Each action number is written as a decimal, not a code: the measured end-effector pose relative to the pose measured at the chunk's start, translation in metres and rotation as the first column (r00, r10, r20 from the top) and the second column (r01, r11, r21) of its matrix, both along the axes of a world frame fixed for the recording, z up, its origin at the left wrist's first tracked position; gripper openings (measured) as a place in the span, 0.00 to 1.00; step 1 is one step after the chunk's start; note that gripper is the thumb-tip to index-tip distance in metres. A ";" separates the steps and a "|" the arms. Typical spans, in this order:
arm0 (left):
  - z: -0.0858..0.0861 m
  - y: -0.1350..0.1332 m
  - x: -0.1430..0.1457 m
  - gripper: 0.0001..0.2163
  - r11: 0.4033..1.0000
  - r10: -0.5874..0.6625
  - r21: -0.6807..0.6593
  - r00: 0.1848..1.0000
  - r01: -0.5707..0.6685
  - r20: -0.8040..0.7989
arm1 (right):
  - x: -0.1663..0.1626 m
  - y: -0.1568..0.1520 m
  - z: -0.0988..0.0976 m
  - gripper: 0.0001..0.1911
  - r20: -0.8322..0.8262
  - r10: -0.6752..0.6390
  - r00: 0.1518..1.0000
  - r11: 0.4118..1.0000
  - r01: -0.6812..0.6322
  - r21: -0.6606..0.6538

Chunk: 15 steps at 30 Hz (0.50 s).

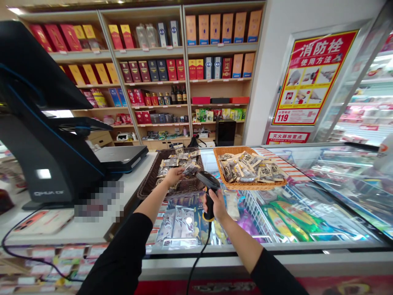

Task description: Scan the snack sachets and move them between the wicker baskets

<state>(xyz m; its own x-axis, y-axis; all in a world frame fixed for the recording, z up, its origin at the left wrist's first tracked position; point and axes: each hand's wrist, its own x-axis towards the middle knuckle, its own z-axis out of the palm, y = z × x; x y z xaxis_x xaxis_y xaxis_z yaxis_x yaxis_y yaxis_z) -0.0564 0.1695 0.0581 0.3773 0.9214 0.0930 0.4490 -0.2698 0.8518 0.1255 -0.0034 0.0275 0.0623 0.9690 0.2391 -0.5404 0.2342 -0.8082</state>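
Note:
My right hand (217, 202) is wrapped round the handle of a black and yellow barcode scanner (209, 180), whose head points up and to the left. A dark cable runs down from the handle. In my left hand (174, 176) I grip a small snack packet (190, 169) by its left end, above the dark brown wicker basket (147, 180). Several similar packets (169, 162) lie in that basket. Right of the scanner, an orange wicker basket (254, 186) holds a heap of packets (245, 166) with dark print on pale labels.
Both baskets rest on a glass-topped freezer (307, 200) with bagged goods inside. To the left, a counter carries a black checkout terminal (52, 143), a weighing scale (123, 157) and a phone (43, 221). Shelves (159, 82) of boxes and bottles stand behind.

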 end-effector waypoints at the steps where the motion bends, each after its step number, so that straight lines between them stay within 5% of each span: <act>1: 0.002 -0.002 0.000 0.23 1.000 0.007 -0.016 1.000 -0.007 -0.007 | 0.000 0.000 0.000 0.24 0.002 -0.002 1.000 1.000 0.002 -0.001; 4: 0.012 -0.007 0.000 0.19 0.998 0.065 0.016 0.995 -0.063 -0.082 | 0.006 0.001 0.001 0.23 -0.009 -0.061 0.998 0.998 0.061 0.007; 6: 0.025 -0.011 0.002 0.18 0.974 0.161 0.184 0.975 -0.132 -0.151 | 0.015 0.003 0.003 0.23 -0.049 -0.177 0.983 0.984 0.178 0.027; 9: 0.048 -0.020 0.021 0.20 0.858 0.276 0.493 0.939 -0.144 -0.206 | 0.035 0.010 0.008 0.23 -0.167 -0.425 0.890 0.897 0.438 0.052; 12: 0.068 -0.027 0.064 0.25 0.734 0.146 0.664 0.922 0.143 -0.359 | 0.054 0.016 0.011 0.21 -0.286 -0.582 0.761 0.789 0.613 0.026; 15: 0.078 -0.025 0.119 0.24 0.592 -0.053 0.621 0.794 0.513 -0.605 | 0.065 0.020 0.010 0.21 -0.302 -0.662 0.686 0.726 0.687 -0.031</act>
